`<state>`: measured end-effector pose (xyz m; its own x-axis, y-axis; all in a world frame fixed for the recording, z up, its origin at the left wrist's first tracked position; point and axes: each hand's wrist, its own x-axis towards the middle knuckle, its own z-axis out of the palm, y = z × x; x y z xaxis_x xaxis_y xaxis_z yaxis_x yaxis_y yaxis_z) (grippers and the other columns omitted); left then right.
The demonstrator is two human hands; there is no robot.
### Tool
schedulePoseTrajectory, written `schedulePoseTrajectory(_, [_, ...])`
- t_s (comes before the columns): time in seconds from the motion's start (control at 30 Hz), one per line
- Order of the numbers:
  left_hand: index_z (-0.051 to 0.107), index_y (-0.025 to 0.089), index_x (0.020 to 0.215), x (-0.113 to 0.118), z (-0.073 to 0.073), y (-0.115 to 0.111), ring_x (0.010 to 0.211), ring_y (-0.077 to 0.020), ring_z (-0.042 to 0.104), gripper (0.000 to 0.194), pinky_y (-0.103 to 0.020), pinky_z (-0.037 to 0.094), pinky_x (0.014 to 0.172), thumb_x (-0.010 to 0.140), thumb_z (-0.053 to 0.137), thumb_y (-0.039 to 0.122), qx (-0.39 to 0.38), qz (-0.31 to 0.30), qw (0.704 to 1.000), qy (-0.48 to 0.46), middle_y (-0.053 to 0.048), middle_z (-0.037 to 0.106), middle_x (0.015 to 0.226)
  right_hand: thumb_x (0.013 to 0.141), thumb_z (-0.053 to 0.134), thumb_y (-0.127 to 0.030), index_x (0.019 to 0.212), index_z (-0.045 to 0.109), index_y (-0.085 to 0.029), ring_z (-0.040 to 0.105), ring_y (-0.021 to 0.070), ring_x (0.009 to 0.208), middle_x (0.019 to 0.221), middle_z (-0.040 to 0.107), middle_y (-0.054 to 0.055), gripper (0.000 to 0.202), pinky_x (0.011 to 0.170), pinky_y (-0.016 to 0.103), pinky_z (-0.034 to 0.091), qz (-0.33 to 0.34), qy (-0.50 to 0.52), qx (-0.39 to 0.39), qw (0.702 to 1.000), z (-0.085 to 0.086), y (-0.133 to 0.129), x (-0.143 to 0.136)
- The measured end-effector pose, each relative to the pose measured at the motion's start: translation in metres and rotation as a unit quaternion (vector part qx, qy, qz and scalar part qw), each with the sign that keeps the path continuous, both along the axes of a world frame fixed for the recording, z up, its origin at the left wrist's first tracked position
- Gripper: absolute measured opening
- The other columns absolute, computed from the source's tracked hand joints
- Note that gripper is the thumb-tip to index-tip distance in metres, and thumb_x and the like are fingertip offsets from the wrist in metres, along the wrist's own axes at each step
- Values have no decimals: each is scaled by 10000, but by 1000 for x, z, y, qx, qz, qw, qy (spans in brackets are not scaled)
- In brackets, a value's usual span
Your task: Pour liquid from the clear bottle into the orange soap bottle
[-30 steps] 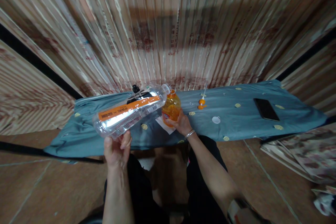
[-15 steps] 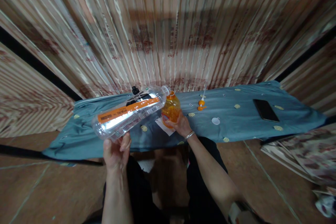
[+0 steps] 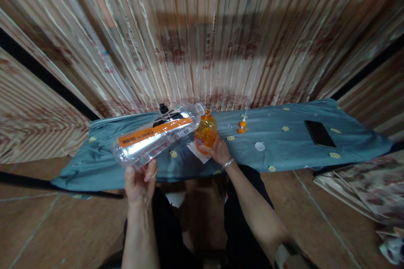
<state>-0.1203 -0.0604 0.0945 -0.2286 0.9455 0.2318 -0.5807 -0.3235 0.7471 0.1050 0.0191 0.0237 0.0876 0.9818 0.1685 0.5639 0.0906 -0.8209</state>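
A large clear plastic bottle [image 3: 158, 132] with an orange and silver label lies tilted in my left hand [image 3: 140, 183], which grips it near its base. Its neck points right and sits at the mouth of an orange translucent bottle [image 3: 206, 132]. My right hand [image 3: 217, 149] is wrapped round the lower right side of that orange bottle, which stands upright on the cloth. Some white paper [image 3: 198, 153] shows beside the orange bottle's base. How much liquid either bottle holds is hard to make out.
An orange pump top [image 3: 242, 126] with a clear tube lies on the blue-green cloth [image 3: 284, 143]. Farther right are a white round disc [image 3: 259, 146] and a black phone [image 3: 320, 133]. A black cap [image 3: 163, 108] shows behind the clear bottle. Striped curtains [image 3: 202, 42] hang close behind.
Both hands and both bottles keep almost the same places. The view has shifted very slightly.
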Motion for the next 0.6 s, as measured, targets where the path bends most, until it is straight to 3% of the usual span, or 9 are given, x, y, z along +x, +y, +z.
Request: schedulePoseTrajectory(0.6, [670,153,1002,-3,-3,1,341,-12,284,552,-176,202,327,623,765,542,13,-11,1000,18,-63,666,713,666,789,-376,1210,462,-152,678,282,1011,1089,690,137,673,863,393,539,7,1,-2,1000,-2,1,2])
